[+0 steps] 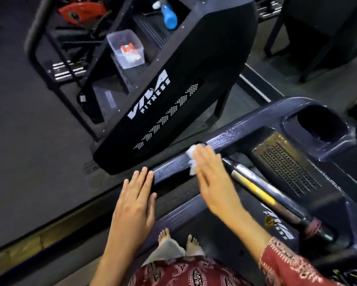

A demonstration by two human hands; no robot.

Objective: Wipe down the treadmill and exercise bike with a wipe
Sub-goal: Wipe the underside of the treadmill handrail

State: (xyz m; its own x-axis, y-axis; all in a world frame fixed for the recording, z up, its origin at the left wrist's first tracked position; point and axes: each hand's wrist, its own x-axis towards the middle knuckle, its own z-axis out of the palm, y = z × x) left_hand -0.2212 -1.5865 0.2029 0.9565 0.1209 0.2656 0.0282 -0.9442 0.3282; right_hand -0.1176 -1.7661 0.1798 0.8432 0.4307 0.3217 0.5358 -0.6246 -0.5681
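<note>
Head view: looking down at a person standing on a treadmill [194, 213], bare feet visible on the belt.
Right hand [210, 174]: flat, fingers straight and together, pressing a white wipe [191, 159] onto the treadmill's dark side rail [173, 166]; the wipe shows bunched under and past the fingertips.
Left hand [135, 201]: open, palm down, fingers resting on the end of the same rail, near the right hand but apart from it; it holds nothing.
Console [293, 145]: to the right, with a perforated panel and a cup recess.
Metal bar [256, 186]: shiny, just beside the right hand.
Neighbouring machine [173, 89]: black, lettered VIVA FITNESS, well beyond the rail.
On that machine: a clear plastic box [126, 48] and a blue spray bottle [168, 15].
Sleeve [287, 263]: red patterned, on the right arm.
</note>
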